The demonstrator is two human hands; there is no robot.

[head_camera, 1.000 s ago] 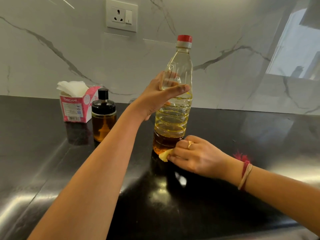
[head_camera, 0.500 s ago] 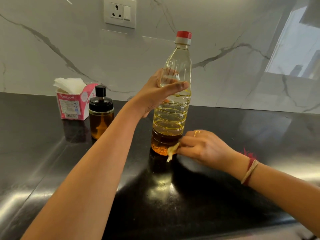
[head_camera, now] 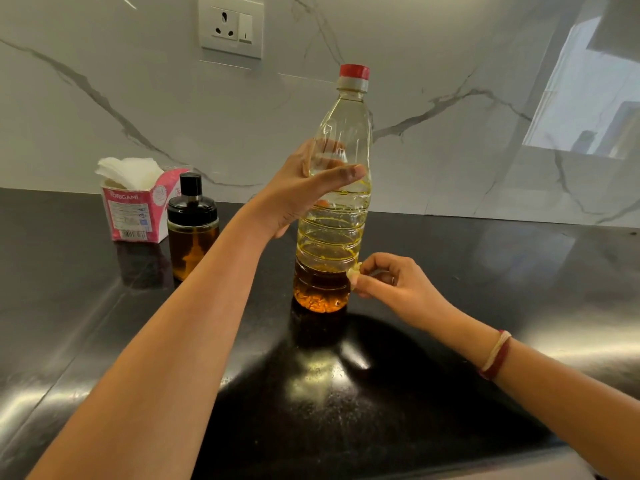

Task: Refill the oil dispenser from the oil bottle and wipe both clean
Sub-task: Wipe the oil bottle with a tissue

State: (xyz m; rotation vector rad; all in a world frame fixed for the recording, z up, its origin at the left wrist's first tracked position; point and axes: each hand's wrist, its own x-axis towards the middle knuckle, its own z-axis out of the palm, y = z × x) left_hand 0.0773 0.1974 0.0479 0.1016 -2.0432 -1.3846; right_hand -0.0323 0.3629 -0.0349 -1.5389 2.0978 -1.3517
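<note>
A tall clear oil bottle (head_camera: 337, 237) with a red cap stands upright on the black counter (head_camera: 485, 271), about a third full of amber oil. My left hand (head_camera: 304, 188) grips its upper body. My right hand (head_camera: 391, 285) pinches a small oily wad of tissue (head_camera: 354, 273) against the bottle's lower right side. The glass oil dispenser (head_camera: 192, 233) with its black lid stands to the left, well filled with oil, touched by neither hand.
A pink tissue box (head_camera: 133, 211) with white tissues sticking out sits behind the dispenser, near the marble wall (head_camera: 450, 98). A wall socket (head_camera: 231, 26) is mounted above. The counter's front edge runs along the lower right.
My right hand has lifted the tissue wad from the counter at the bottle's base up onto the bottle's lower right side. My left hand keeps its grip on the bottle.
</note>
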